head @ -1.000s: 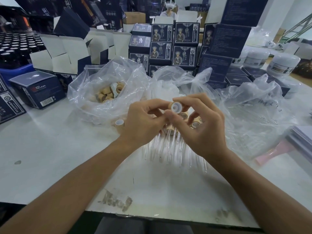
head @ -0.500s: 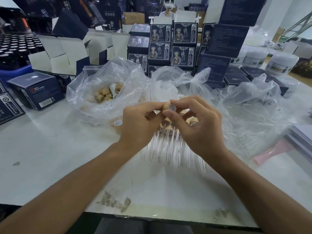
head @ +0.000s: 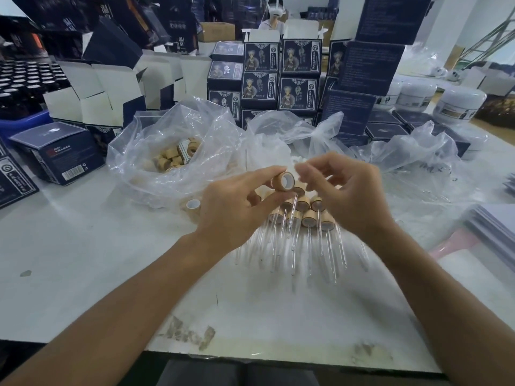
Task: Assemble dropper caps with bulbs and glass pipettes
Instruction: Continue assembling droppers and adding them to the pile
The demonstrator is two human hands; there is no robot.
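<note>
Half a second back both hands were pressed together around the dropper cap [head: 284,181]; now the right hand [head: 345,196] has let go and drawn a little to the right, so a gap shows between its fingertips [head: 302,169] and the cap. Its fingers are loosely curled with nothing visible between them, though its underside is hidden from the camera. The left hand [head: 237,210] alone holds the cap, pinching the tan collar between thumb below and forefinger above, with the open end turned toward the camera and a white lining or bulb showing inside.

My judgement is that the bulb is now seated in this cap and the pressing step is finished, so a glass pipette is what it lacks. The right hand being free fits a reach for one. Whether the bulb is fully home cannot be told from here.

Compared with a full second ago, the cap sits a little to the left and is no longer half covered by right-hand fingers.

Directly under the hands, toward the middle of the table [head: 83,268], lies a heap of finished droppers [head: 303,218], collars away from the person and glass tubes pointing to the near edge. One loose cap [head: 192,204] rests just left of the left hand. Farther back and left, an open plastic bag [head: 156,151] holds more tan caps [head: 172,158]. Crumpled bags [head: 412,162] spread toward the right edge, and dark blue cartons [head: 278,76] are stacked along the far side.
</note>
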